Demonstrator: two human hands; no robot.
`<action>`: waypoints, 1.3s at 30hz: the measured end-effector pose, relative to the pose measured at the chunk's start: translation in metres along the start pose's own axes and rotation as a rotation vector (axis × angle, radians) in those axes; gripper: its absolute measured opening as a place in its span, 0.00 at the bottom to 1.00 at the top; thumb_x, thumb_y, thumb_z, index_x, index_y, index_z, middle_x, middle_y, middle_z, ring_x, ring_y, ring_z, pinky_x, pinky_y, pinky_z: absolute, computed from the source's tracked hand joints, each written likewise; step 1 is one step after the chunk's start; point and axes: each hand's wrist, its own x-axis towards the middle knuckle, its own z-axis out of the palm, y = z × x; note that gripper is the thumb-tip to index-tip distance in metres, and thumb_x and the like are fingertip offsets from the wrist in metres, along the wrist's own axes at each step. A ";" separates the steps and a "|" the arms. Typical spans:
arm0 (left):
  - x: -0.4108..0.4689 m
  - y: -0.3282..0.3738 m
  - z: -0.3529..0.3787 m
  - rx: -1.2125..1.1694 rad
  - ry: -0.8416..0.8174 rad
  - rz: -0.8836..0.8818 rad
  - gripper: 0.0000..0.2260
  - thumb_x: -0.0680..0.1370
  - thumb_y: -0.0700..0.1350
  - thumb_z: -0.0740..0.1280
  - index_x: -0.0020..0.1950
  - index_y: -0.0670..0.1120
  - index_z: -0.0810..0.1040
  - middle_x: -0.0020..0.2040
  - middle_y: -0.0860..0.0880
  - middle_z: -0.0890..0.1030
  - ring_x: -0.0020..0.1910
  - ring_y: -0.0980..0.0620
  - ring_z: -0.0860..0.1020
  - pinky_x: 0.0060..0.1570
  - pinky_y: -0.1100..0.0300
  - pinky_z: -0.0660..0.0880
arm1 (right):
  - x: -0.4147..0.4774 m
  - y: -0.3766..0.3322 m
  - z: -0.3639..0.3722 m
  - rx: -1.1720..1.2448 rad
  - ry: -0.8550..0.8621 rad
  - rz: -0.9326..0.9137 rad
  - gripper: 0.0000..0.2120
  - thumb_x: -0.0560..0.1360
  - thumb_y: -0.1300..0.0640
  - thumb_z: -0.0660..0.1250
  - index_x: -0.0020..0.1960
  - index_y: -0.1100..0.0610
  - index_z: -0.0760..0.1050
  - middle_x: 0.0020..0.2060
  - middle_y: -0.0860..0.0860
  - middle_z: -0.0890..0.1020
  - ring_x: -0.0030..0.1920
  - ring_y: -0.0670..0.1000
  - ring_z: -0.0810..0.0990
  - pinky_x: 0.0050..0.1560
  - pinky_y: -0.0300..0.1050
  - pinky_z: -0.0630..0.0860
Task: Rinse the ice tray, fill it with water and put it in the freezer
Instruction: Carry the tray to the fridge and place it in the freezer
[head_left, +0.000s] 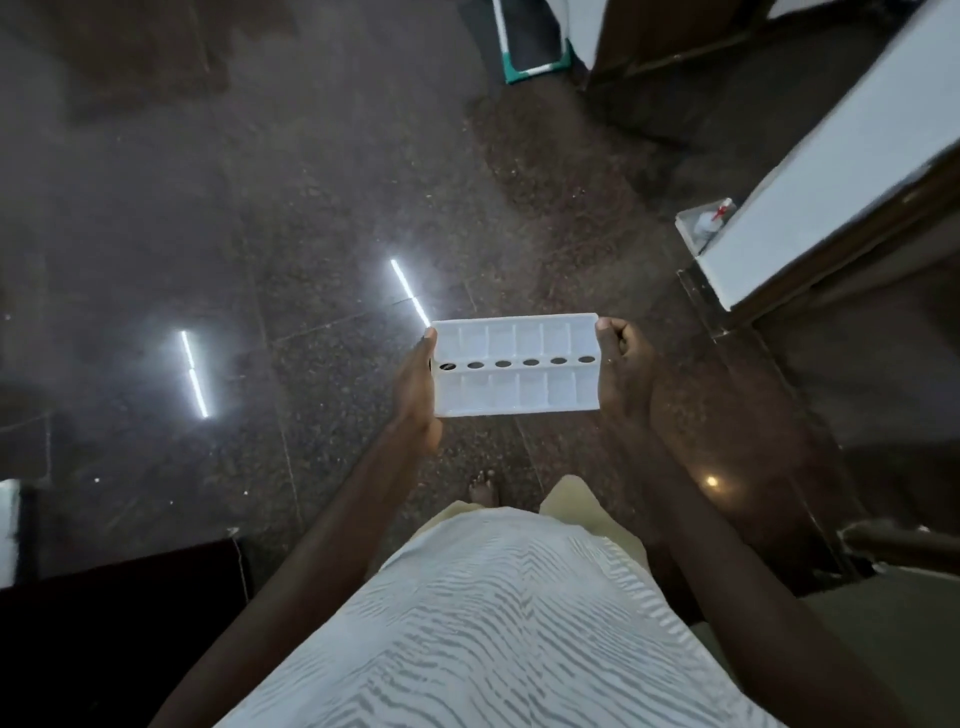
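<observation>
my left grip (415, 387) clasps the left short end of the tray (514, 370), thumb along its rim. the tray sits level in the air in front of me, over the dark floor (260, 234), with two rows of cells facing up and a line of oval holes between them. my right grip (626, 371) clasps the tray's right end, fingers curled. a white ledge (831, 171) runs to the right of the tray and beyond it.

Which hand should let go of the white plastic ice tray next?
Probably the right hand: it only pinches a far corner of the white plastic ice tray, while the left hand spans its whole end.
</observation>
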 end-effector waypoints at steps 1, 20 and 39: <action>0.001 0.002 -0.001 -0.029 0.023 0.007 0.23 0.83 0.61 0.62 0.68 0.46 0.80 0.59 0.42 0.85 0.57 0.38 0.85 0.54 0.37 0.82 | 0.009 -0.001 0.004 -0.004 -0.045 -0.002 0.11 0.85 0.51 0.62 0.55 0.57 0.79 0.46 0.51 0.82 0.46 0.52 0.80 0.46 0.48 0.76; -0.078 -0.052 0.033 -0.591 0.866 0.167 0.19 0.81 0.58 0.68 0.61 0.45 0.84 0.56 0.41 0.86 0.55 0.38 0.85 0.57 0.32 0.80 | 0.078 -0.058 0.073 -0.062 -0.843 -0.344 0.12 0.82 0.50 0.64 0.48 0.57 0.80 0.39 0.52 0.82 0.38 0.47 0.77 0.39 0.46 0.74; -0.202 -0.136 -0.044 -1.027 1.431 0.213 0.14 0.82 0.57 0.67 0.55 0.48 0.83 0.58 0.39 0.85 0.57 0.35 0.83 0.57 0.33 0.80 | -0.110 -0.074 0.165 -0.181 -1.538 -0.507 0.10 0.83 0.53 0.66 0.54 0.59 0.81 0.41 0.47 0.83 0.34 0.34 0.78 0.33 0.30 0.73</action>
